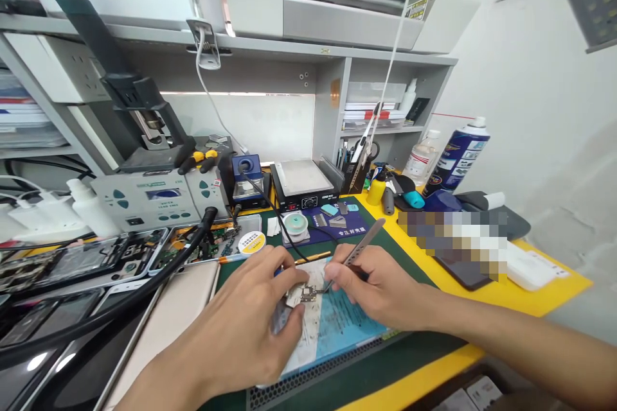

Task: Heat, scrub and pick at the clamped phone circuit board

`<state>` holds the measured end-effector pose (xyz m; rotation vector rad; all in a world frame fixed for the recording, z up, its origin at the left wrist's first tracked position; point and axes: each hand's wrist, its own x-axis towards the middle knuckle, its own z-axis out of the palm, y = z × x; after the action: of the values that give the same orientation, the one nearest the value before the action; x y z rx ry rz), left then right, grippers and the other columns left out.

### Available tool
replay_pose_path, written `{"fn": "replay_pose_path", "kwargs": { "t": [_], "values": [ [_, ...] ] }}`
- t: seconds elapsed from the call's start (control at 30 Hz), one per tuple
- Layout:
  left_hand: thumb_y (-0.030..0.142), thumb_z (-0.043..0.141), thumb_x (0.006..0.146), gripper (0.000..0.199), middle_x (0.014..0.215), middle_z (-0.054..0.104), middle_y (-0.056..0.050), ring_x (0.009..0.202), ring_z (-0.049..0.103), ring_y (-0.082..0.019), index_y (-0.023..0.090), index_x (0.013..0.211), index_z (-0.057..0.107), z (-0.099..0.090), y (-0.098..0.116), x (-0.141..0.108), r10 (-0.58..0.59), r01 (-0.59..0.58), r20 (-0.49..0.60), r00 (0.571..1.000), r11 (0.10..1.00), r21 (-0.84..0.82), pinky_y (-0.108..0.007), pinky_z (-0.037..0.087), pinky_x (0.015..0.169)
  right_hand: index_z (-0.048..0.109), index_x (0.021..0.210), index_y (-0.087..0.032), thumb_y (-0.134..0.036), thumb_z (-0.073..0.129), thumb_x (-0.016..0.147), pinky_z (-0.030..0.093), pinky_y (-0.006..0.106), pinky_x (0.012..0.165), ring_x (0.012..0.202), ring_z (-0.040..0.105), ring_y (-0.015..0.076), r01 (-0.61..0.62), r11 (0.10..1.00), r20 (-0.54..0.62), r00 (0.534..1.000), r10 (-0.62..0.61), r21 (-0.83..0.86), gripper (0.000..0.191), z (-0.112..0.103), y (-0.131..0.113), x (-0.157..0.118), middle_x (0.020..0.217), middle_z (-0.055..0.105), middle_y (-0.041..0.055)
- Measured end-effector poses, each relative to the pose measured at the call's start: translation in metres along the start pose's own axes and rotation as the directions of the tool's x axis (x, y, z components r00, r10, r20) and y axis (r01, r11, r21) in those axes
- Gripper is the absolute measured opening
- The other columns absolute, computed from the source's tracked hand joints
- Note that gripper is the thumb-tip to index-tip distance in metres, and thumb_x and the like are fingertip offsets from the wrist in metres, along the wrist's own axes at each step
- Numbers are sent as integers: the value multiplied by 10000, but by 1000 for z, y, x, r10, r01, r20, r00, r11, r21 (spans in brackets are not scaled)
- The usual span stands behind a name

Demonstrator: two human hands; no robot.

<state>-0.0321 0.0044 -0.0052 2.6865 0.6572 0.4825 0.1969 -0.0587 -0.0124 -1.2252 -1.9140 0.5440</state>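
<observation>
My left hand (245,321) is closed around a small circuit board (308,293), thumb on the near side and fingers on the far side. A pale piece lies against the board's left end, partly hidden by the fingers. My right hand (373,279) grips metal tweezers (365,241) with a row of holes, slanted like a pen. Their tip is close to the board's right end; whether it touches I cannot tell. Under both hands lies a worn blue and white booklet or pad (347,327), marked with dark streaks.
A hot plate (303,180), a soldering iron stand (248,186) and a grey rework station (159,196) stand at the back. Thick black hose (159,286) crosses the left side over phones and parts trays. Bottles and a spray can (456,157) stand at right.
</observation>
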Motion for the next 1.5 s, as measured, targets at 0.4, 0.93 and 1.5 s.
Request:
{"fn": "replay_pose_path", "kwargs": {
  "t": [0.4, 0.93, 1.5],
  "values": [
    [242, 499, 951, 207, 1045, 560, -72, 1010, 585, -273, 234, 1111, 629, 2, -1, 1, 0, 0, 19, 1000, 1000, -5, -458, 522, 877, 569, 676, -165, -349, 465, 1069, 383, 254, 560, 553, 493, 110, 30, 998, -6, 1000, -31, -50, 446, 1, 1, 1, 675, 552, 11],
    [258, 493, 956, 190, 1037, 555, -69, 1008, 580, -272, 237, 1091, 626, 2, -2, 1, -1, 2, 25, 1000, 1000, -5, -470, 521, 869, 560, 725, -173, -264, 474, 1054, 420, 263, 632, 645, 551, 143, 97, 991, 6, 995, -97, -95, 352, 0, -2, 1, 717, 596, 33],
    [275, 494, 951, 178, 1035, 561, -81, 985, 587, -278, 221, 1040, 638, 0, 0, 2, -25, 25, 35, 999, 1000, 11, -464, 532, 837, 491, 747, -194, -167, 511, 1024, 387, 258, 598, 637, 495, 136, 222, 968, -2, 975, -224, -118, 280, 0, -3, -1, 698, 552, 10]
  ]
}}
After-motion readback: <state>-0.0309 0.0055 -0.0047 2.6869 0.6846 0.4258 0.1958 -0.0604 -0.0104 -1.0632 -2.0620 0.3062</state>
